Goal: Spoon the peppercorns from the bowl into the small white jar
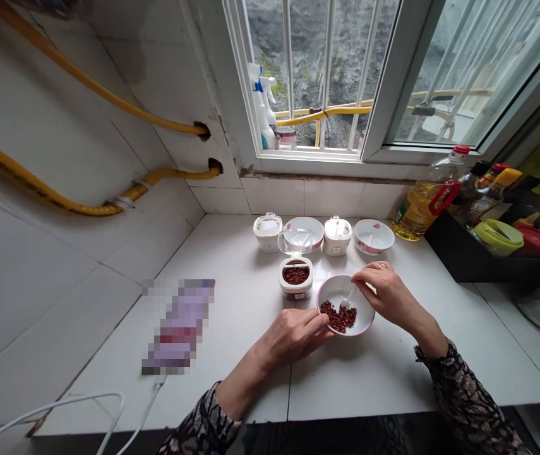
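A white bowl with a pink rim (368, 321) stands on the white tiled counter, with small dark red-brown pieces (339, 317) in its lower left part. My left hand (294, 332) grips the bowl's left edge, thumb at the rim and fingers beneath. Pinched in my right hand (386, 292) is a small clear spoon (348, 299), its tip among the pieces. Just behind my left hand sits a lidded container (297, 289), flipped open and filled with similar dark pieces.
Behind are a white container (268, 235), a clear-lidded bowl area (310, 235), another white container (337, 238) and a flowered bowl (374, 239). An oil bottle (414, 208) and a black condiment box (454, 253) stand right. A blurred purple object (182, 325) with a cable lies left.
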`<control>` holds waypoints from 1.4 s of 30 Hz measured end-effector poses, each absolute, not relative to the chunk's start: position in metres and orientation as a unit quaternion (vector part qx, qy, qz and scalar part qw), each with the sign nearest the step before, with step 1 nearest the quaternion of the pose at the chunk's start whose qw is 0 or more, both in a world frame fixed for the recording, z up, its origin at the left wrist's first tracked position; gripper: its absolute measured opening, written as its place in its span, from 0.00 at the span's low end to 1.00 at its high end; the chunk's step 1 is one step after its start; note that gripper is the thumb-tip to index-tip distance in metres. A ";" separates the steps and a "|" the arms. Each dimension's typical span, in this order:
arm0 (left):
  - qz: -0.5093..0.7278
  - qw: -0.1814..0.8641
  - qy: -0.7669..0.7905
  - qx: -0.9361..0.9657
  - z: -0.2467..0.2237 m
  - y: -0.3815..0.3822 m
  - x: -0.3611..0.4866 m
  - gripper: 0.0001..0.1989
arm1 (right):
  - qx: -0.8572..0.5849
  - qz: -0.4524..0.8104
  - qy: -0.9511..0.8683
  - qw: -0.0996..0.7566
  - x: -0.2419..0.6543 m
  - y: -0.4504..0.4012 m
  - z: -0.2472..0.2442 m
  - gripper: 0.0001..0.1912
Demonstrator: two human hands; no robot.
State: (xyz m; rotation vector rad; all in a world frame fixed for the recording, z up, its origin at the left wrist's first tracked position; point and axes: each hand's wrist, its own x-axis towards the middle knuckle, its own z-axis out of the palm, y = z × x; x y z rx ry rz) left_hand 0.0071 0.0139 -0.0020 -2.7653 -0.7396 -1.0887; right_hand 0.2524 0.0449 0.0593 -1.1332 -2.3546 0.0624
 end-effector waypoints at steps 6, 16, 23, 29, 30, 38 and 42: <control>-0.353 0.037 -0.243 -0.903 -0.002 0.014 0.007 0.12 | -0.462 0.095 -0.825 0.310 0.247 0.045 0.053 0.09; -0.357 0.040 -0.239 -0.902 0.001 0.013 0.007 0.11 | -0.500 0.127 -0.763 0.388 0.252 0.047 0.053 0.08; -0.361 0.037 -0.237 -0.901 0.000 0.013 0.008 0.12 | -0.518 0.228 -0.705 0.427 0.248 0.047 0.054 0.10; -0.358 0.035 -0.237 -0.903 0.000 0.014 0.008 0.13 | -0.516 0.284 -0.660 0.466 0.242 0.051 0.058 0.12; -0.357 0.035 -0.237 -0.903 0.000 0.014 0.008 0.12 | -0.515 0.278 -0.659 0.473 0.240 0.052 0.060 0.11; -0.361 0.029 -0.238 -0.901 -0.003 0.014 0.008 0.12 | -0.448 0.107 -0.728 0.508 0.203 0.056 0.074 0.06; -0.367 0.038 -0.236 -0.899 -0.002 0.015 0.009 0.13 | -0.390 -0.019 -0.799 0.457 0.186 0.054 0.071 0.09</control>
